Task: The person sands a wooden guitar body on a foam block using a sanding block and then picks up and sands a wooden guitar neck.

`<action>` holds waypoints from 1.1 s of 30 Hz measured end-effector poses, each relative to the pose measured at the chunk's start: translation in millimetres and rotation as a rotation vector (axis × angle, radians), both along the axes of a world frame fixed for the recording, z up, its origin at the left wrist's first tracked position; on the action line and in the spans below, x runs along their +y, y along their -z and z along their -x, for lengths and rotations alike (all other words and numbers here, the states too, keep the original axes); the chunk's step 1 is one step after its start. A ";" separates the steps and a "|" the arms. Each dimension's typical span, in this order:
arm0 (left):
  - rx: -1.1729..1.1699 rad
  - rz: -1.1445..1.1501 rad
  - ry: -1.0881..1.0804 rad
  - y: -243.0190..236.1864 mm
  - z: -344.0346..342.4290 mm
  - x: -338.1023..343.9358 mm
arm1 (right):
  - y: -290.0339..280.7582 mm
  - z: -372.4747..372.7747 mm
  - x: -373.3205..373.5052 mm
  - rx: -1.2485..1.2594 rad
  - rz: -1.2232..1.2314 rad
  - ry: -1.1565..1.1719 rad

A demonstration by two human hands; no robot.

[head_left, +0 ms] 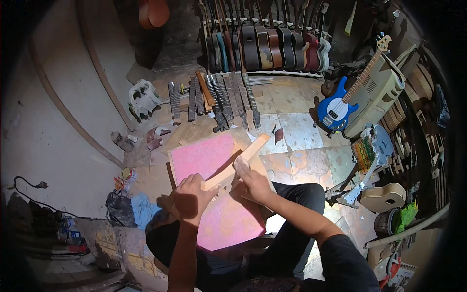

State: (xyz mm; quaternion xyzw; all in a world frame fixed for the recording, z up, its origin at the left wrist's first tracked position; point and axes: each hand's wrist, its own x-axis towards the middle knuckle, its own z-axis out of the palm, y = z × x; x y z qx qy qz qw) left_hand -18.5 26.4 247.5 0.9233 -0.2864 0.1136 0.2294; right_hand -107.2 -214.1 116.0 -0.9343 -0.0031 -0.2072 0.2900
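Note:
A long, pale piece of wood, shaped like a guitar neck, lies at a slant across my lap over a pink-topped board. My left hand is closed on its near left end, thumb toward the middle. My right hand presses on the wood about halfway along, fingers closed over a small pale greyish pad. The pad is mostly hidden by the fingers, and I cannot tell its exact kind. The far right end of the wood sticks out past my right hand.
Several loose guitar necks lie on the floor ahead, before a rack of guitars. A blue bass guitar leans at the right, above an acoustic guitar body. Cans and a black plastic bag sit at the left.

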 end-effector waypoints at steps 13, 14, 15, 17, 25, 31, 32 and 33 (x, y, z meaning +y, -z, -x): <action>-0.011 0.018 0.018 16.4 13.8 -4.2 | -25.6 10.0 -38.1 0.315 0.193 0.081; -0.003 0.036 0.022 17.3 15.4 -5.8 | -38.0 6.3 -48.7 0.218 0.170 0.171; 0.000 0.059 0.026 15.6 16.4 -9.9 | -53.0 2.4 -58.6 0.116 0.143 0.258; 0.020 0.077 0.018 13.8 18.9 -11.1 | -49.4 0.6 -37.7 0.060 0.117 0.386; 0.014 0.060 0.010 6.6 31.0 -10.7 | -46.7 7.7 -49.0 0.097 0.106 0.304; 0.028 0.022 -0.007 5.9 29.1 -2.9 | -37.6 27.3 26.7 -0.133 0.003 0.068; 0.028 0.040 -0.003 5.7 30.4 -5.5 | -25.8 26.6 4.7 0.073 0.044 0.101; 0.028 0.059 0.000 4.7 30.9 -10.2 | -17.6 23.0 -27.9 0.280 0.085 0.133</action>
